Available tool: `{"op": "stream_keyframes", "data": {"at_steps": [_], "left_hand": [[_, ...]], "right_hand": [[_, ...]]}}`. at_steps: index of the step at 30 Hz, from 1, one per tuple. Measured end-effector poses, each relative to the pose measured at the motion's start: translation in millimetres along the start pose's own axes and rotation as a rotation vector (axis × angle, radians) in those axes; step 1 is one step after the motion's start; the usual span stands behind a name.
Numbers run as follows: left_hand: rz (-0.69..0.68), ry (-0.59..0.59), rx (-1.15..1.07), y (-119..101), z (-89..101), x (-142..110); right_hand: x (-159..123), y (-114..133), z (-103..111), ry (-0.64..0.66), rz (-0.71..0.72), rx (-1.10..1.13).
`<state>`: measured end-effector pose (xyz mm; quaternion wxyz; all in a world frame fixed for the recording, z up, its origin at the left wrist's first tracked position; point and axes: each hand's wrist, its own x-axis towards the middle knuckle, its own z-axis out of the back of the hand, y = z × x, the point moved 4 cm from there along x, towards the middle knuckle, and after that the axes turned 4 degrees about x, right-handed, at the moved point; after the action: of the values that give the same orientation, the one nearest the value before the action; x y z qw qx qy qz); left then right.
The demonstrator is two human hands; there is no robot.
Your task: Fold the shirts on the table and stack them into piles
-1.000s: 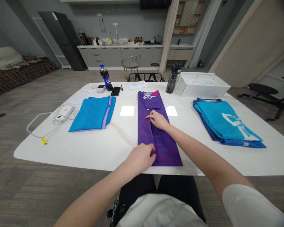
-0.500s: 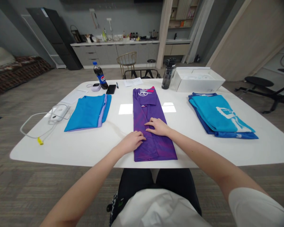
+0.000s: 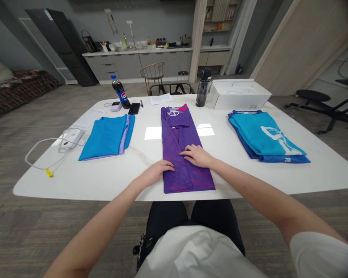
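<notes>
A purple shirt (image 3: pixel 176 135), folded into a long narrow strip, lies in the middle of the white table (image 3: pixel 127 177), its collar end far from me. My left hand (image 3: pixel 155 172) rests flat on the strip's left edge near the front. My right hand (image 3: pixel 197 155) lies flat on the shirt just right of the left hand, fingers spread and pointing left. Neither hand grips the fabric.
A folded blue and lilac shirt (image 3: pixel 108 137) lies to the left, a stack of blue shirts (image 3: pixel 265 135) to the right. At the back stand a cola bottle (image 3: pixel 118 90), a phone (image 3: pixel 134 108), a dark flask (image 3: pixel 203 92) and a white box (image 3: pixel 239 95). A white device with cable (image 3: pixel 69 139) sits far left.
My left hand let go of the shirt's front hem and moved up to lie flat beside the right hand. The right hand slid slightly toward me along the strip.
</notes>
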<state>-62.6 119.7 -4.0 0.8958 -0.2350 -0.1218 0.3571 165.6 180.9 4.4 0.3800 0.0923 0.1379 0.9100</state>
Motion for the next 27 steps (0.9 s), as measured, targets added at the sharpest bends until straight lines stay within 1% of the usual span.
{"op": "stream_keyframes", "data": {"at_steps": [4, 9, 13, 16, 19, 22, 25, 27], "left_hand": [[-0.021, 0.070, -0.010, 0, -0.4, -14], [-0.043, 0.136, -0.005, -9, 0.2, -28], [-0.043, 0.106, -0.006, -16, 2.8, -31], [-0.064, 0.099, 0.002, -21, 2.5, -30], [-0.085, 0.103, -0.010, -24, 1.2, -26], [-0.072, 0.083, -0.078, -27, 0.7, -22], [0.048, 0.005, -0.250, -26, 3.9, -16], [0.153, -0.096, -0.393, -22, 9.4, -9]], "right_hand": [[-23, -9, 2, 0.002, 0.049, 0.030], [-60, -14, 5, 0.021, 0.143, 0.122], [-91, -18, 15, 0.032, 0.103, 0.152], [-108, -19, 22, 0.064, 0.060, 0.199], [-116, -16, 24, 0.087, 0.047, 0.230], [-117, -9, 21, 0.085, 0.053, 0.242], [-111, -4, 22, 0.043, 0.035, 0.348], [-102, -5, 28, -0.031, -0.040, 0.493]]}}
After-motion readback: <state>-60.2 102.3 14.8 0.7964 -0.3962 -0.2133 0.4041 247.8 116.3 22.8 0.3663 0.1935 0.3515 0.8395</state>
